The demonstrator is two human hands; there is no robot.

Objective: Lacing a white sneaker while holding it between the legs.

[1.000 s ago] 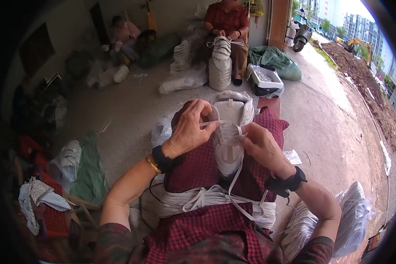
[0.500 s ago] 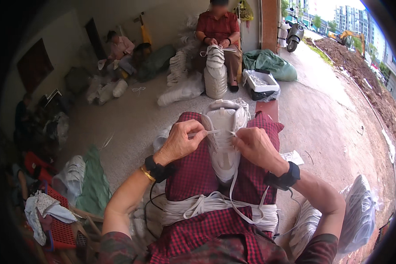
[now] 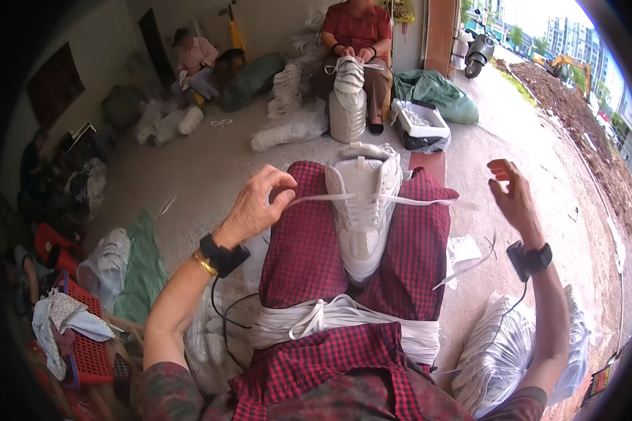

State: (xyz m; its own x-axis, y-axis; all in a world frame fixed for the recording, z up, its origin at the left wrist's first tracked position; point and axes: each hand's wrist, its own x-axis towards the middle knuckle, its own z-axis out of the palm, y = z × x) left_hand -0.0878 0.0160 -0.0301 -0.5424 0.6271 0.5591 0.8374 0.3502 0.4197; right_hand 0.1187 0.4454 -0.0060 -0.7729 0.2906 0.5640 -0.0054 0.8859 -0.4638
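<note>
A white lace-up sneaker (image 3: 362, 210) stands between my thighs on the red-and-black checked cloth (image 3: 305, 245), its toe toward me. A white lace (image 3: 418, 201) runs out from the eyelets to both sides. Left of the shoe, my left hand (image 3: 256, 200) is open with curved fingers, thumb and forefinger apart; one lace end lies close to the thumb tip. My right hand (image 3: 516, 193) is raised well to the right, open and holding nothing, beyond the other, blurred lace end. A thick bundle of white laces (image 3: 344, 323) lies across my lap.
Ahead sits a person in red (image 3: 356, 38), hands at a stack of white shoes (image 3: 347, 116). A white box (image 3: 420, 123) and green sack (image 3: 439, 95) stand beside them. Bagged shoes (image 3: 495, 351) lie at my right, a red plastic chair (image 3: 84, 337) at my left.
Both hands have moved apart from the shoe, the right one farther. The lace ends, pinched before, now stretch out sideways, and the fingers have opened.
</note>
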